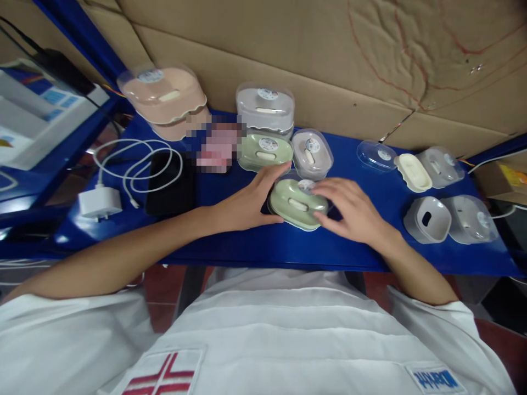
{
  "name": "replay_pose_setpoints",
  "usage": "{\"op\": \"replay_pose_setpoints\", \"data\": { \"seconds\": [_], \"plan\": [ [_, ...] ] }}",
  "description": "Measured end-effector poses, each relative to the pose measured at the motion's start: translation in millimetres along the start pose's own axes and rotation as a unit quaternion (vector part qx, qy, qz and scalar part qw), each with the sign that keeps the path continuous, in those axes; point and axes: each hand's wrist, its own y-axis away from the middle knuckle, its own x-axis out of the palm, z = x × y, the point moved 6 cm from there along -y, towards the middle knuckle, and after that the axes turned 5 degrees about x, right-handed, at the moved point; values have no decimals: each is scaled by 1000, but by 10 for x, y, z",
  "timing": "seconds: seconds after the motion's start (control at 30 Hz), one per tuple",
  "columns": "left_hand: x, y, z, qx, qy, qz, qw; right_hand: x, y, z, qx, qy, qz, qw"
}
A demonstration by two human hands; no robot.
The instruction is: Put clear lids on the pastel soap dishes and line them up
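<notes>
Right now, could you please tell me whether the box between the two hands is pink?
No, the box between the left hand and the right hand is plainly green.

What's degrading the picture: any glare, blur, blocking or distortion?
Head view: bright highlights shine on the near green box; head view: pixelation hides the detail of the pink item; head view: the white tray at the left edge looks soft; head view: the blue upright at top left slants strongly, probably from wide-angle distortion.
</notes>
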Motion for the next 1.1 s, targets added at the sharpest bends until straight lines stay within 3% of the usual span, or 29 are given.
{"op": "replay_pose_setpoints", "data": {
  "seconds": [0.13,0.33,0.57,0.8,1.0,1.1],
  "plan": [
    [25,16,38,-10,-41,32,999,242,61,176,-58,21,74,995],
    [24,38,72,-32,-69,62,995,238,96,247,-92,74,110,987],
    [17,23,55,-9,-28,54,998,254,157,334,-97,176,96,975],
    [5,8,63,-5,-24,52,998,244,135,311,-66,115,82,988],
    [4,14,60,7,-39,59,997,277,102,36,-69,6,65,995],
    [-2,11,45,15,-38,60,997,296,103,-10,-59,7,81,995]
  ]
}}
